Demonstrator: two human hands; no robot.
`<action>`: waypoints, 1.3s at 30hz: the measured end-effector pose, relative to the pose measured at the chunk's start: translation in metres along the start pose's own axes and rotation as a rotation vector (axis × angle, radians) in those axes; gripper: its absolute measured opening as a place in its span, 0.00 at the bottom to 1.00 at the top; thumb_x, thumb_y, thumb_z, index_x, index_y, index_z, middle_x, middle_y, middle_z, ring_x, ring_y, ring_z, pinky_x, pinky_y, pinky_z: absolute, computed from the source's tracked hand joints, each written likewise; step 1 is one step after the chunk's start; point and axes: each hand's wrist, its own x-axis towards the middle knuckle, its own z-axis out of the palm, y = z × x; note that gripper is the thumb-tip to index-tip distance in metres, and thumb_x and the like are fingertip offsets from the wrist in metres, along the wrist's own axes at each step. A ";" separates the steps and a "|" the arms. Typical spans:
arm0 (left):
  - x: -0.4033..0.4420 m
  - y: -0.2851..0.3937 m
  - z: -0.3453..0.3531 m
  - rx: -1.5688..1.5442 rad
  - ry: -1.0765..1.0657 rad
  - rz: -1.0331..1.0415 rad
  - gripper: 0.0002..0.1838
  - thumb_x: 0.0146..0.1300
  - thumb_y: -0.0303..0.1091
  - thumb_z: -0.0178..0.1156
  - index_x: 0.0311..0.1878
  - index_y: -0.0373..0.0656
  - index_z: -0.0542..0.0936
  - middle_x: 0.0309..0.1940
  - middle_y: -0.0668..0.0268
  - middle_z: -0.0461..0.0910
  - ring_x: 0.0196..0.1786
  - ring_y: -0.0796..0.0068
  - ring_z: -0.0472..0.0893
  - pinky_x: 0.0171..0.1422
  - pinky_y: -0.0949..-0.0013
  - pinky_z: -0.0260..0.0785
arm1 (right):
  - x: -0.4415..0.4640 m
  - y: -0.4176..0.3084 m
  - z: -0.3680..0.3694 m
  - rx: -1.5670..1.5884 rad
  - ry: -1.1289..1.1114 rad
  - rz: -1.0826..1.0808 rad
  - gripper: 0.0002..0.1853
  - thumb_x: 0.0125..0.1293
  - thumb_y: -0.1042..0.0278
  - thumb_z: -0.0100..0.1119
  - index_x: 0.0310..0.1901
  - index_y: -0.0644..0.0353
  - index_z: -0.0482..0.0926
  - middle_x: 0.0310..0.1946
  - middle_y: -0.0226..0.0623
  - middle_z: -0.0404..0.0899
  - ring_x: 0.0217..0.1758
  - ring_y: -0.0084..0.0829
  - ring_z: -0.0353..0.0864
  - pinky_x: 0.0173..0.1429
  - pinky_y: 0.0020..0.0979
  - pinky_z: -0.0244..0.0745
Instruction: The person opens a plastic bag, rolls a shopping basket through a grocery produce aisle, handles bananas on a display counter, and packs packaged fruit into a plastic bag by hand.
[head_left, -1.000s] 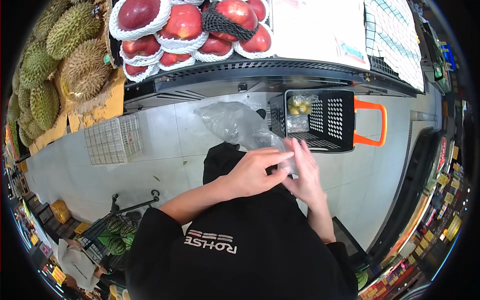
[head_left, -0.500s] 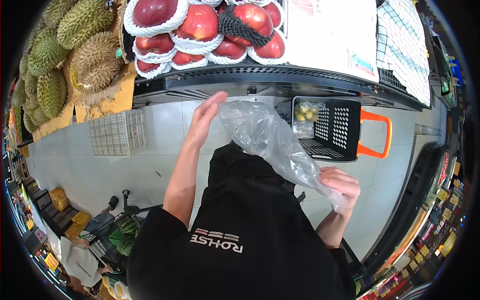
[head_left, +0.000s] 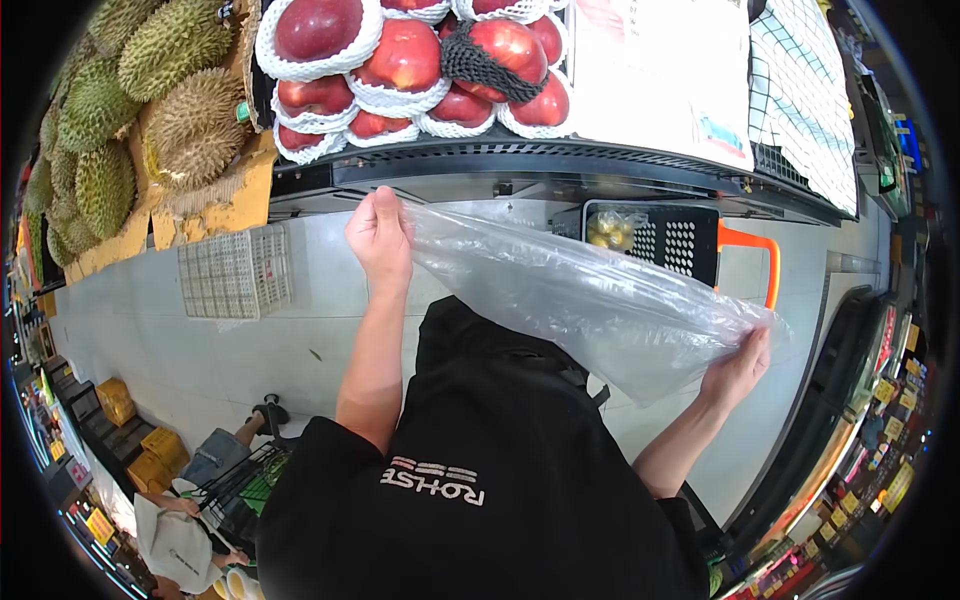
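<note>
A clear plastic bag is stretched taut across the front of my body, slanting down to the right. My left hand is closed on its left end, just below the fruit display. My right hand pinches the lower right end. The bag looks flat, with nothing visible inside. Beyond it, red apples in white foam nets sit stacked on the display, one of them in a black net. Part of a black shopping basket shows behind the bag, with yellow fruit in a bag inside.
Durians lie on cardboard at the upper left. A white plastic crate stands on the floor below them. At the lower left, a person is beside a shopping cart. The display's black edge runs across in front of me.
My hands have moved apart, pulling the crumpled bag out straight. My left hand went from stretched fingers to a closed grip. The person with the cart has shifted slightly.
</note>
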 end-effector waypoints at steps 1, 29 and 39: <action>0.002 0.008 0.002 0.014 -0.002 0.065 0.24 0.73 0.48 0.56 0.22 0.44 0.68 0.15 0.77 0.66 0.17 0.88 0.63 0.20 0.79 0.52 | 0.002 0.003 0.000 0.002 -0.004 -0.001 0.15 0.77 0.61 0.49 0.48 0.64 0.80 0.41 0.33 0.82 0.44 0.23 0.80 0.53 0.27 0.74; -0.004 0.047 -0.018 -0.057 -0.108 0.160 0.27 0.75 0.52 0.49 0.24 0.41 0.71 0.13 0.71 0.69 0.15 0.84 0.63 0.19 0.76 0.53 | 0.040 0.018 0.003 0.219 0.000 0.094 0.18 0.75 0.57 0.53 0.55 0.63 0.72 0.45 0.33 0.78 0.50 0.27 0.78 0.56 0.32 0.75; -0.007 0.063 -0.015 -0.092 -0.143 0.202 0.22 0.72 0.46 0.57 0.26 0.38 0.76 0.12 0.72 0.69 0.14 0.85 0.66 0.17 0.77 0.53 | 0.059 0.016 0.030 0.159 0.103 0.059 0.10 0.73 0.62 0.56 0.45 0.61 0.77 0.38 0.29 0.78 0.42 0.22 0.79 0.49 0.28 0.78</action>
